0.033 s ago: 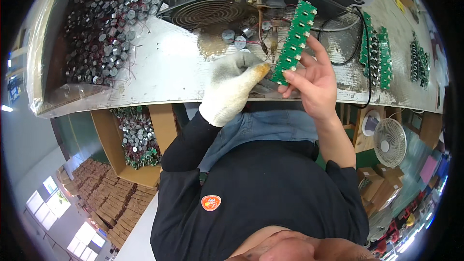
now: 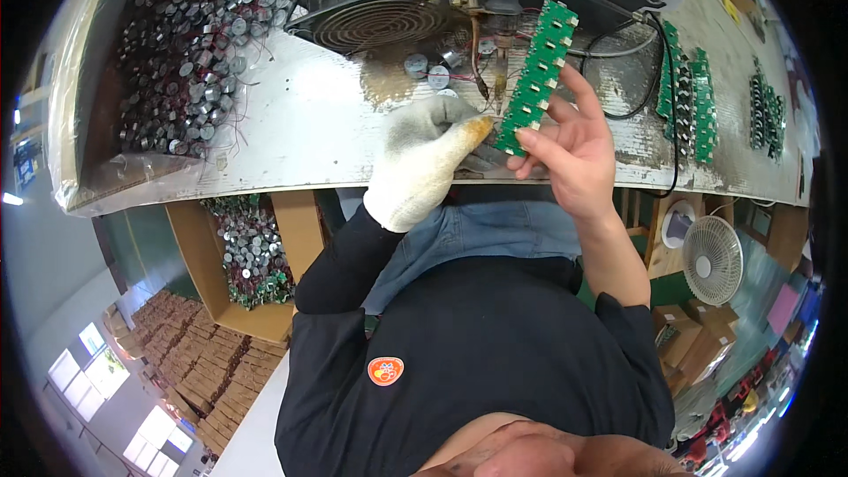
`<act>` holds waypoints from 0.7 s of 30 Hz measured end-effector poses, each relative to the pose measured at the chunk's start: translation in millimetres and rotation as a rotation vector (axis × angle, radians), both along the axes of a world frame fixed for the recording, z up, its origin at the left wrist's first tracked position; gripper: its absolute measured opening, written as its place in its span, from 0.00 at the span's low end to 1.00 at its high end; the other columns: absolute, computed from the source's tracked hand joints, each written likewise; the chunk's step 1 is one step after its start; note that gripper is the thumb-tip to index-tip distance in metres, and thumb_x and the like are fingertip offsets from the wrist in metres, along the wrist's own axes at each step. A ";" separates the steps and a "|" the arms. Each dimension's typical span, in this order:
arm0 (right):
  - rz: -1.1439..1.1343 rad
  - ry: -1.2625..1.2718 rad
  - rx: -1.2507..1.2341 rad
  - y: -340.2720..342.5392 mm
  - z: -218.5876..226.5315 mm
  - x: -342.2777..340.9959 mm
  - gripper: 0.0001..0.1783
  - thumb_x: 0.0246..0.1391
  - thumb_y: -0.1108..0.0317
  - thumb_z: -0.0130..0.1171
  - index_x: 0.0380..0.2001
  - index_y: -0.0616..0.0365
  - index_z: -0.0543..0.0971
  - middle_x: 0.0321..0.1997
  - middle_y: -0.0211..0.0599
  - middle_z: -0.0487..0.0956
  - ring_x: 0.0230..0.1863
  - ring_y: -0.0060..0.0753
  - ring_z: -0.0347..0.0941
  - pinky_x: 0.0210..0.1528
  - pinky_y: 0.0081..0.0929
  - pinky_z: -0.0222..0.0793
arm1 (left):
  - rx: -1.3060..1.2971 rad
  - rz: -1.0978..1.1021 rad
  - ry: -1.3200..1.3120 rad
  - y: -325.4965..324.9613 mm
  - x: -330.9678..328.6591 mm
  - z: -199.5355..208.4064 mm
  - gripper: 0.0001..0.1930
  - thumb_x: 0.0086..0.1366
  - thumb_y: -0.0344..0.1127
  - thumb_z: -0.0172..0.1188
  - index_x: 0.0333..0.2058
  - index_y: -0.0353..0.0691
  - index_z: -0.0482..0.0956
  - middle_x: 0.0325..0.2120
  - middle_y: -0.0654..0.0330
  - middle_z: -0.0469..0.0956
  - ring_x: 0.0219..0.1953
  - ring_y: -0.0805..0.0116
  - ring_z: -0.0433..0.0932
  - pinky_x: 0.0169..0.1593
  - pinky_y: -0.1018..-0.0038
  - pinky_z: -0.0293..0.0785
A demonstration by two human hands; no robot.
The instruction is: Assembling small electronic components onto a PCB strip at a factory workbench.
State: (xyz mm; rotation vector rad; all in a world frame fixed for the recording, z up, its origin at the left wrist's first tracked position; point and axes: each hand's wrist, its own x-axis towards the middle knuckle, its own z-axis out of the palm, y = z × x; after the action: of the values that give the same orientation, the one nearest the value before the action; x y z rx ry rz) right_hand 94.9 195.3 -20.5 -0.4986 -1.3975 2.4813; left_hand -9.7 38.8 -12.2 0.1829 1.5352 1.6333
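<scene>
My right hand [image 2: 581, 157], bare, is closed on a long green circuit board [image 2: 537, 79], gripping its lower end between thumb and fingers. The board is held tilted above the bench, with a row of small pale connectors along its right edge. My left hand [image 2: 420, 155] wears a white knit glove with an orange-brown stained thumb. Its fingers are pinched together beside the board's lower left end; what they hold is too small to make out. Just beyond both hands, a thin copper-coloured rod with a dark tip [image 2: 481, 87] points down. Small round motors [image 2: 439, 77] lie near it.
A heap of small motors with thin wires [image 2: 199, 62] fills the bench's left side. A black fan [image 2: 380, 26] stands behind my hands. More green boards [image 2: 704, 106] lie at right by a black cable [image 2: 677, 115]. Below the bench stands a carton [image 2: 199, 252] of parts.
</scene>
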 end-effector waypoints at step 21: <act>0.015 0.032 0.013 -6.8 1.9 -4.3 0.41 0.51 0.85 0.56 0.66 0.59 0.51 0.46 0.49 0.73 0.28 0.33 0.79 0.24 0.20 0.77 | 0.011 0.068 0.019 4.9 -1.6 1.3 0.10 0.62 0.33 0.60 0.34 0.30 0.77 0.28 0.60 0.78 0.30 0.78 0.75 0.34 0.80 0.72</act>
State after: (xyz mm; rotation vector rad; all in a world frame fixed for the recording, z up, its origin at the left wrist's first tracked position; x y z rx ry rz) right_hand 90.6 188.5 -18.6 -0.4453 -1.4090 2.4792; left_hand -11.4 43.7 -10.9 0.1538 1.5627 1.6977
